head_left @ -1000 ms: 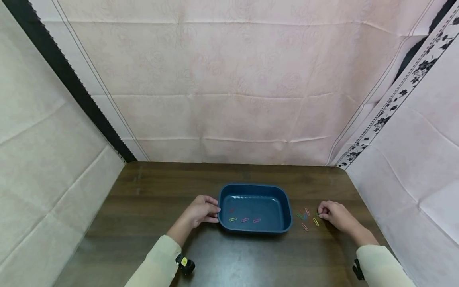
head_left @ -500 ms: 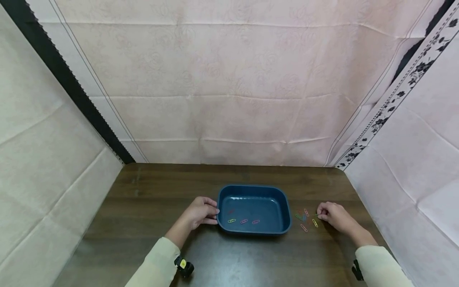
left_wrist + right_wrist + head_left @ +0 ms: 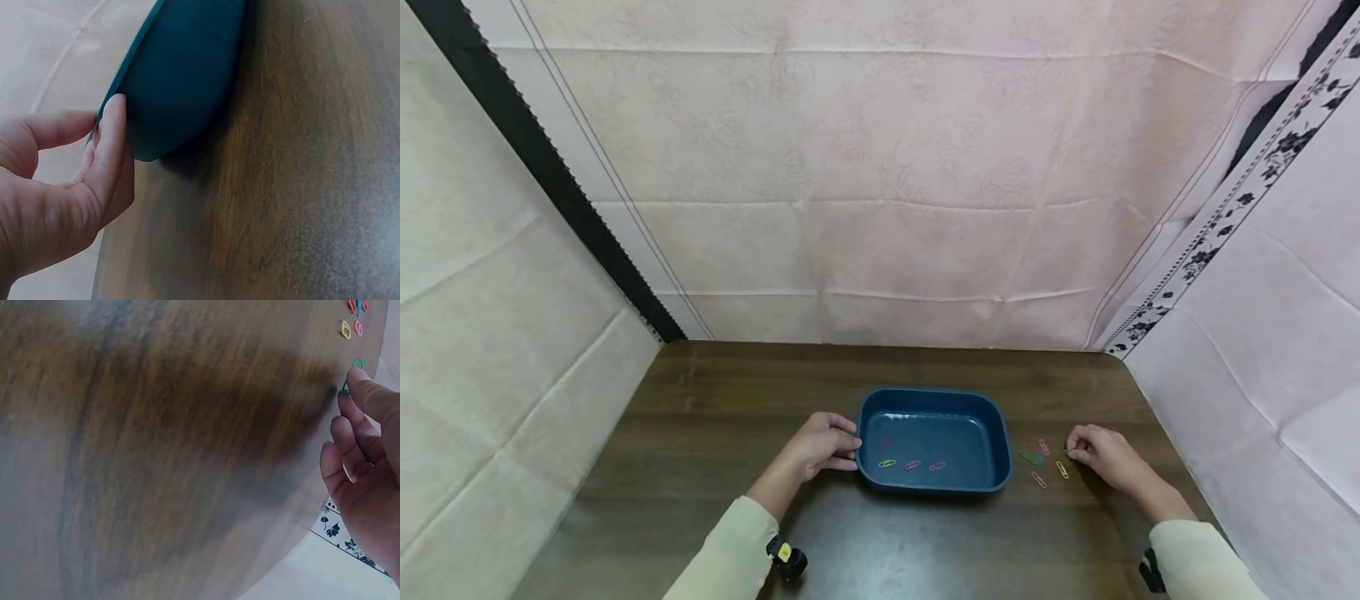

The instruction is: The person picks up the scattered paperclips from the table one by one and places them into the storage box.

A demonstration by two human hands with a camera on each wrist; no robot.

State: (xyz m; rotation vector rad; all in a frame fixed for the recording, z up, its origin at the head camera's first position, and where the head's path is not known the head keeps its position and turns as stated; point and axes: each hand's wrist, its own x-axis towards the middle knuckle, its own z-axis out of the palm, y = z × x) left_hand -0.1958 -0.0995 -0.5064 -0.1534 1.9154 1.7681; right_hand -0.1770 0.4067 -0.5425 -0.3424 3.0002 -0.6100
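In the head view, my left hand (image 3: 822, 447) holds the left rim of a dark blue rectangular tray (image 3: 932, 429). The left wrist view shows its thumb and fingers pinching the edge of the tray (image 3: 184, 75). Inside the tray lie a yellow paper clip (image 3: 887, 463), two pink ones (image 3: 912, 465) and a faint red one (image 3: 885, 445). Right of the tray, my right hand (image 3: 1103, 458) pinches a green paper clip (image 3: 357, 364) between thumb and index finger, clearest in the right wrist view. Its other fingers are loosely bent.
Between tray and right hand, several loose paper clips lie on the brown wooden table (image 3: 880, 542): a yellow one (image 3: 1062, 470), pink ones (image 3: 1039, 480), a green one (image 3: 1027, 458) and a blue one (image 3: 1040, 459). Pale cloth walls (image 3: 887, 200) enclose the table's back and sides.
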